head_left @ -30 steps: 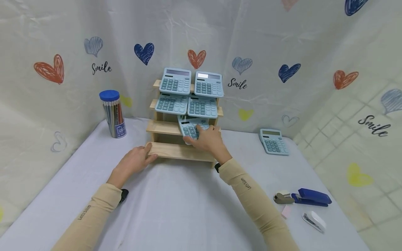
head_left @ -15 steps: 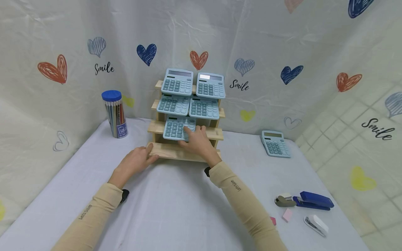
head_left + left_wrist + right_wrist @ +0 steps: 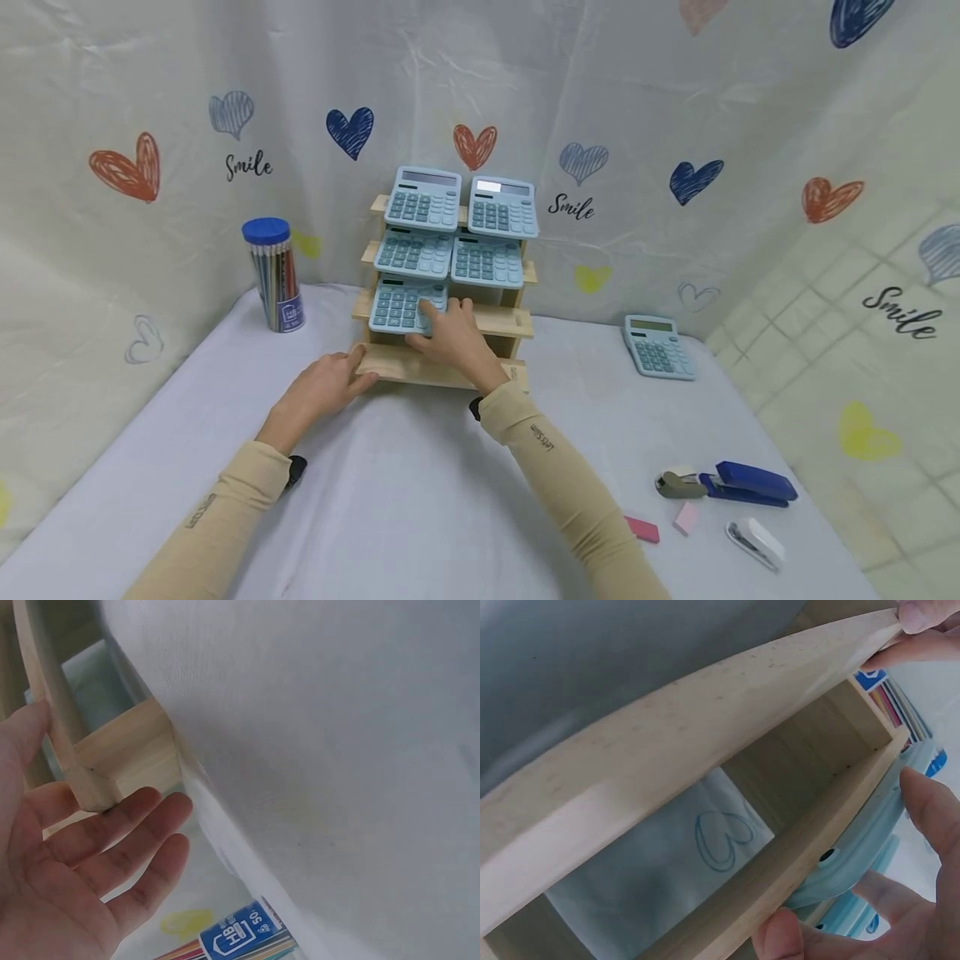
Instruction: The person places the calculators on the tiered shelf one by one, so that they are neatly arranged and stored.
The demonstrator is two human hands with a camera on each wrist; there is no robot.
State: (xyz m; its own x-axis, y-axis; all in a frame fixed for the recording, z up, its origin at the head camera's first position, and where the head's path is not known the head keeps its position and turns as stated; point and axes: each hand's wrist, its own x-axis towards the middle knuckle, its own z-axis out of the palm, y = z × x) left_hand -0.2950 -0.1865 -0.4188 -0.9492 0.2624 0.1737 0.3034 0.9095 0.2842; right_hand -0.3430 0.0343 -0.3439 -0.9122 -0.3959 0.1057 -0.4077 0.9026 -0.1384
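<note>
A four-tier wooden display stand [image 3: 438,367] stands at the back of the table with light-blue calculators on its upper tiers. My left hand [image 3: 318,390] holds the left end of the lowest tier; in the left wrist view, its thumb and index finger lie either side of the wood and the other fingers spread away. My right hand [image 3: 455,340] grips the right part of a calculator [image 3: 397,307] at the left end of the second tier from the bottom. In the right wrist view, this calculator [image 3: 855,844] sits over the tier's edge between the right-hand fingers.
Two calculators fill each of the top two tiers. A pencil tub [image 3: 276,275] with a blue lid stands left of the stand. To the right lie another calculator [image 3: 658,348], a blue stapler [image 3: 750,483], a white stapler [image 3: 756,543] and erasers [image 3: 686,518].
My right hand has slid the calculator leftward along the second tier from the bottom, and it now sits straighter at the left end. My left hand keeps its place on the stand.
</note>
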